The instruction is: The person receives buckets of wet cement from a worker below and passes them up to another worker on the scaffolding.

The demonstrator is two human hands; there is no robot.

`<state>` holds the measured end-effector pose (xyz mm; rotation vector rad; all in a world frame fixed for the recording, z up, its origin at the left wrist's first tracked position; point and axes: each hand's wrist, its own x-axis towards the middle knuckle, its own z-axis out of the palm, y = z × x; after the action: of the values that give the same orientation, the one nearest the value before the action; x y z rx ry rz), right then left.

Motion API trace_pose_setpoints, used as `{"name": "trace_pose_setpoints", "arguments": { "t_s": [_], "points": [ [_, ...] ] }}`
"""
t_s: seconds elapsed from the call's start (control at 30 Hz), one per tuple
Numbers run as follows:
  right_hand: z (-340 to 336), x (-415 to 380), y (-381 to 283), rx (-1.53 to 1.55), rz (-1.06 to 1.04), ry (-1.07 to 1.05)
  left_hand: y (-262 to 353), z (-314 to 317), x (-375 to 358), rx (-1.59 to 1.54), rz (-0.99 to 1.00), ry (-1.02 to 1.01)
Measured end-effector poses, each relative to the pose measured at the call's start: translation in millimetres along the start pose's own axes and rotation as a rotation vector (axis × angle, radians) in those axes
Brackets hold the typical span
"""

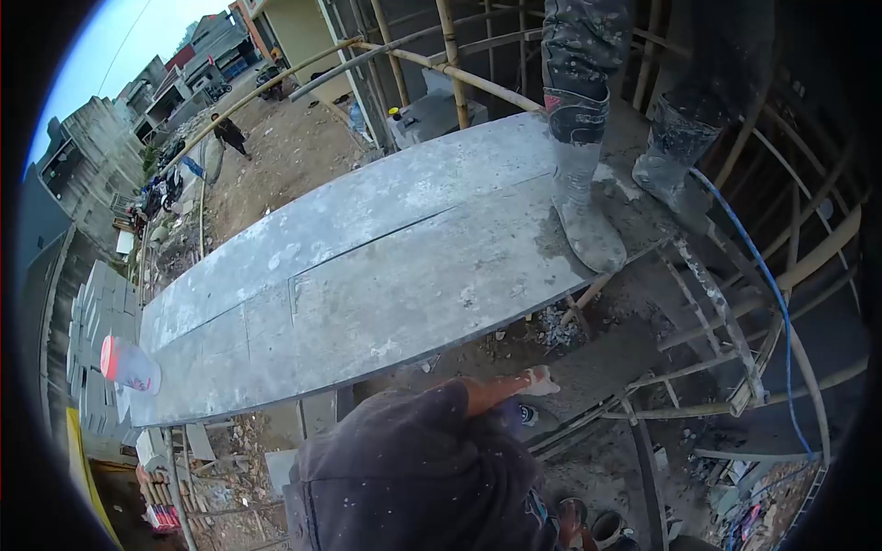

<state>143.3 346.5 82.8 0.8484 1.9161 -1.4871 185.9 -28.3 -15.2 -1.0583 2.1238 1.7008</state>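
Observation:
A dark, paint-flecked shirt (395, 468) fills the bottom middle of the view, its short sleeve tapering toward the right. From it my left arm reaches out to the right, below the long plank's edge. My left hand (542, 379) is pale grey, as if coated or gloved, and its fingers are too small to make out. Beneath it lies a dark grey, wet-looking surface (597, 381). Close under the wrist sits a small dark round thing (527, 415). My right hand does not show. A round bucket (607, 527) stands at the bottom, beside a reddish-brown shape.
A long grey scaffold plank (395, 285) crosses the view. Another person's cement-covered boots (588, 220) stand on its right end. A clear tub with a pink lid (129, 363) sits at the left end. Bamboo poles (450, 64), a metal frame (721, 312) and a blue hose (767, 266) surround it.

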Motion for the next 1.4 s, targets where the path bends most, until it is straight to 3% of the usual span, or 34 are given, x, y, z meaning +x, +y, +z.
{"name": "trace_pose_setpoints", "arguments": {
  "t_s": [0.07, 0.17, 0.27, 0.37, 0.47, 0.57, 0.6, 0.63, 0.67, 0.8, 0.87, 0.9, 1.0, 1.1, 1.2, 1.37, 1.4],
  "points": [
    [6.3, 2.6, -11.1, -0.03, -0.01, -0.008, -8.0, -5.7, 2.7, -0.008, -0.023, -0.007],
    [11.0, 12.9, -6.2, -0.091, -0.018, -0.082, 15.5, -10.3, -24.3, -0.028, -0.016, 0.161],
    [10.9, 60.1, 35.6, -0.157, -0.066, -0.357, 15.2, -11.8, -29.3, -0.027, -0.052, 0.141],
    [18.8, 30.5, 44.6, -0.156, 0.069, -0.352, -21.4, 12.5, 8.9, 0.086, -0.02, 0.13],
    [14.6, -1.2, 51.9, -0.231, 0.152, -0.238, -21.4, 29.9, 11.2, 0.288, -0.238, 0.246],
    [-22.8, 5.7, 102.6, -0.078, 0.297, -0.196, -195.4, 66.8, 87.9, -0.212, -0.174, -0.118],
    [-32.8, 11.3, 124.2, -0.037, 0.332, -0.12, -77.2, 29.8, 35.6, 0.123, -0.265, -0.203],
    [-33.0, 1.8, 121.0, 0.031, 0.343, -0.087, -58.6, 14.2, 35.8, 0.196, -0.328, -0.301],
    [-41.0, -9.3, 123.3, 0.107, 0.254, -0.088, -52.8, 5.2, 35.4, 0.281, -0.39, -0.395],
    [-40.2, -18.5, 147.6, 0.347, 0.292, 0.1, -15.7, -5.5, 40.8, 0.07, -0.387, -0.614],
    [-28.9, -25.3, 158.3, 0.419, 0.341, 0.159, -25.2, 12.3, 73.6, 0.303, -0.46, -0.558],
    [-21.7, -28.2, 158.1, 0.445, 0.387, 0.18, -48.0, 17.4, 88.6, 0.333, -0.368, -0.517],
    [9.3, -32.5, 173.4, 0.583, 0.48, 0.193, -14.8, 54.0, 117.0, 0.697, -0.346, -0.563],
    [47.9, -32.9, 191.3, 0.706, 0.53, 0.189, 23.0, 108.5, 141.4, 0.81, -0.261, -0.61],
    [76.1, -23.7, 202.8, 0.775, 0.581, 0.109, 23.8, 170.7, 171.7, 0.803, -0.101, -0.706],
    [85.3, 1.4, 193.2, 0.555, 0.617, 0.066, 5.9, 276.4, 195.5, 0.867, -0.119, -0.764],
    [87.8, 7.7, 195.8, 0.632, 0.601, 0.08, 2.2, 296.5, 194.5, 0.905, -0.125, -0.776]
  ]
}}
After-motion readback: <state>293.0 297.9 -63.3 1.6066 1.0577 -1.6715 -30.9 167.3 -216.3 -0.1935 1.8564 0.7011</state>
